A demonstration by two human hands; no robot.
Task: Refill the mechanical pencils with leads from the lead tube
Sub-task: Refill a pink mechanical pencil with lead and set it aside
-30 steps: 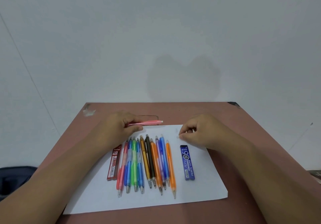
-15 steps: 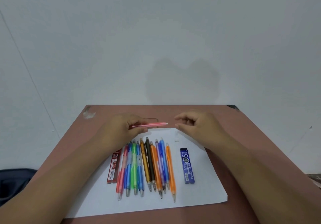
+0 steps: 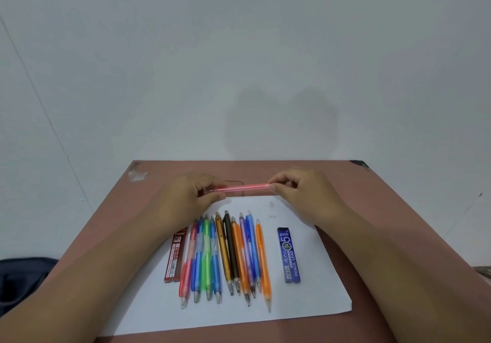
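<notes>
A person holds a pink mechanical pencil [image 3: 240, 187] level above the far part of the brown counter [image 3: 372, 209], just beyond the far edge of a white sheet of paper [image 3: 305, 297]. The left hand [image 3: 183, 199] grips one end of it, its fingers and thumb curled round the barrel. The right hand [image 3: 305, 191] pinches the other end between thumb and fingertips, the remaining fingers curled in.

On the paper, nearer than the hands, a row of mechanical pencils [image 3: 228, 255] lies side by side and touching, tips pointing toward the near edge: pink, blue, green, blue, amber, black, orange, purple, blue, and an orange one slightly apart on the right. Just left of the row lies a red lead tube [image 3: 175, 256] marked 2B, its far end tucked under the left wrist. To the right of the row, apart from it, lies a blue lead tube [image 3: 289, 255] labelled pencil lead. Two tiny pale bits [image 3: 272, 209] sit on the paper near the right hand; what they are I cannot tell.

A dark bag [image 3: 21, 279] shows at the left, below counter level. A plain white wall [image 3: 239, 63] stands behind.
</notes>
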